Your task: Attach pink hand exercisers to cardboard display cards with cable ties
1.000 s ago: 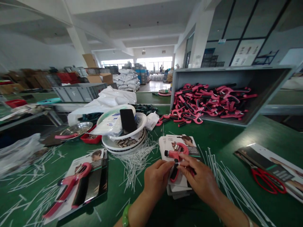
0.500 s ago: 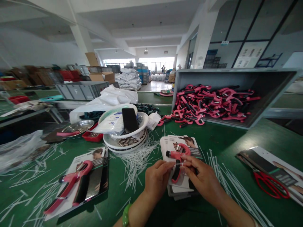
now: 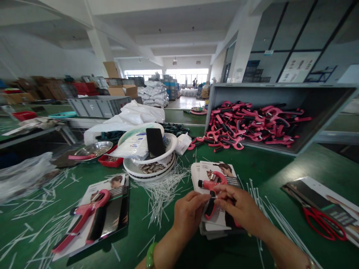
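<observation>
This is a factory packing floor: a long green workbench (image 3: 260,168) is running through a pillared hall, with grey plastic crates (image 3: 98,106), cardboard boxes (image 3: 120,90) and white sacks (image 3: 153,94) lining the aisle behind.

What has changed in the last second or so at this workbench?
Very little: the view drifts slightly as the head moves. The left hand and right hand keep hold of the pink-and-black hand grip strengthener, nothing taken or let go. The stack of printed cards and grey bin stayed put.
</observation>
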Action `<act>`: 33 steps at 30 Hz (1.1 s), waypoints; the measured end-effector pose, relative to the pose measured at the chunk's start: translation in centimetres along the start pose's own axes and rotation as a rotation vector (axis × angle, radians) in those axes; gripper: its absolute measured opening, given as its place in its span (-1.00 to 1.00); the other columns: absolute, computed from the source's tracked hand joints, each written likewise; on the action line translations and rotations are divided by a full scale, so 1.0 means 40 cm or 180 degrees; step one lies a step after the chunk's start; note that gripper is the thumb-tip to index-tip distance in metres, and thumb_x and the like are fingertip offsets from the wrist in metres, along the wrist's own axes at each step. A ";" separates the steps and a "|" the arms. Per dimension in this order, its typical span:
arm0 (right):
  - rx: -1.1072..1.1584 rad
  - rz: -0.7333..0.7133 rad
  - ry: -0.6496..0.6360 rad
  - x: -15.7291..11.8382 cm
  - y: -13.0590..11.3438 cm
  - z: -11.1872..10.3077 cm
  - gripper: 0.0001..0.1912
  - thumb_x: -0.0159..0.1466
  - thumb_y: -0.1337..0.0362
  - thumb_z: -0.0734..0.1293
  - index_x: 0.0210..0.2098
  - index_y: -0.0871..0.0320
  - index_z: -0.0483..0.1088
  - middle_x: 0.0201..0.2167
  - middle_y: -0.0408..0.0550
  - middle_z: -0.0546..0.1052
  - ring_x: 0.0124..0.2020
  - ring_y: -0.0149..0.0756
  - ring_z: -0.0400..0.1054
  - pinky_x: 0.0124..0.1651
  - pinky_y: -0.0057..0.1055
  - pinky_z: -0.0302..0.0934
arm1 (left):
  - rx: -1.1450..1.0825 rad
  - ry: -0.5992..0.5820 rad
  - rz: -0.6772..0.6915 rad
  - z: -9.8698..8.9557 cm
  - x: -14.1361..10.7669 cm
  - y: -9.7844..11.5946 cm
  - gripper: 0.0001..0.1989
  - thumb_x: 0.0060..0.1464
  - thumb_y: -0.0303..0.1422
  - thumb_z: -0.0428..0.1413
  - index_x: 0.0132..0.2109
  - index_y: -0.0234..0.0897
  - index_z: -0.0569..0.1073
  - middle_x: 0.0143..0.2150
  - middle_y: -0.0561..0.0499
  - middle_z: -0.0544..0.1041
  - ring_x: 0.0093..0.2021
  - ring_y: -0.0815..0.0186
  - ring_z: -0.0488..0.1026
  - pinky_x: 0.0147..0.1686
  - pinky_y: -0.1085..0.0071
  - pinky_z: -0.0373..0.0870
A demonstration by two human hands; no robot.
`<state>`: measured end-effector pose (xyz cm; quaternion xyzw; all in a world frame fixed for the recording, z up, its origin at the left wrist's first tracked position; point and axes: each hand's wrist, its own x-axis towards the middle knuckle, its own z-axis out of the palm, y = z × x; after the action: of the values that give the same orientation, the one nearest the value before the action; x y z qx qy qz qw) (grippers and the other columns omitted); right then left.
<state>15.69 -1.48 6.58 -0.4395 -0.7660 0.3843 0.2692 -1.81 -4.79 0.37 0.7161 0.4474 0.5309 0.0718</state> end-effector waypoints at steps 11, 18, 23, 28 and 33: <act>0.0400 0.0031 -0.0377 0.019 0.002 -0.023 -0.70 0.16 0.19 0.31 -0.13 0.17 0.37 -0.48 -0.14 0.52 -0.43 -0.30 0.40 -0.37 -0.42 0.25 | -0.0251 0.0079 -0.0316 0.007 -0.004 -0.012 -0.80 0.10 -0.52 0.03 -0.23 -0.24 0.54 -0.40 0.00 0.53 -0.43 0.43 0.46 -0.42 0.58 0.37; 0.0449 0.0012 -0.0472 0.017 0.001 -0.024 -0.73 0.17 0.18 0.30 -0.17 0.18 0.37 -0.49 -0.13 0.50 -0.45 -0.34 0.39 -0.40 -0.45 0.22 | -0.0354 0.0074 -0.0325 0.009 0.001 -0.011 -0.81 0.10 -0.52 0.04 -0.24 -0.26 0.54 -0.40 -0.01 0.52 -0.43 0.44 0.45 -0.45 0.59 0.36; 0.0512 0.0086 -0.0521 0.018 0.003 -0.026 -0.73 0.16 0.17 0.32 -0.17 0.15 0.38 -0.47 -0.15 0.51 -0.42 -0.34 0.41 -0.37 -0.45 0.24 | -0.0448 0.0056 -0.0232 0.010 0.004 -0.008 -0.79 0.08 -0.55 0.04 -0.23 -0.26 0.55 -0.40 -0.02 0.53 -0.43 0.43 0.47 -0.45 0.59 0.37; 0.0524 0.0150 -0.0594 0.023 -0.003 -0.027 -0.70 0.14 0.16 0.33 -0.17 0.18 0.37 -0.49 -0.16 0.49 -0.44 -0.37 0.39 -0.39 -0.47 0.24 | -0.0504 0.0077 -0.0179 0.010 0.003 -0.007 -0.80 0.09 -0.52 0.03 -0.23 -0.26 0.54 -0.40 -0.02 0.54 -0.43 0.43 0.47 -0.45 0.58 0.38; 0.0595 0.0149 -0.0564 0.021 0.005 -0.030 -0.70 0.16 0.14 0.33 -0.16 0.17 0.37 -0.47 -0.16 0.50 -0.41 -0.36 0.40 -0.34 -0.44 0.27 | -0.0415 0.0082 -0.0321 0.011 -0.001 -0.011 -0.79 0.09 -0.54 0.02 -0.25 -0.25 0.54 -0.41 -0.01 0.53 -0.42 0.43 0.46 -0.43 0.57 0.38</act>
<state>16.28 -0.27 7.15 -0.3945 -0.7372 0.4975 0.2311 -1.70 -4.40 -0.10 0.6796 0.4483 0.5638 0.1392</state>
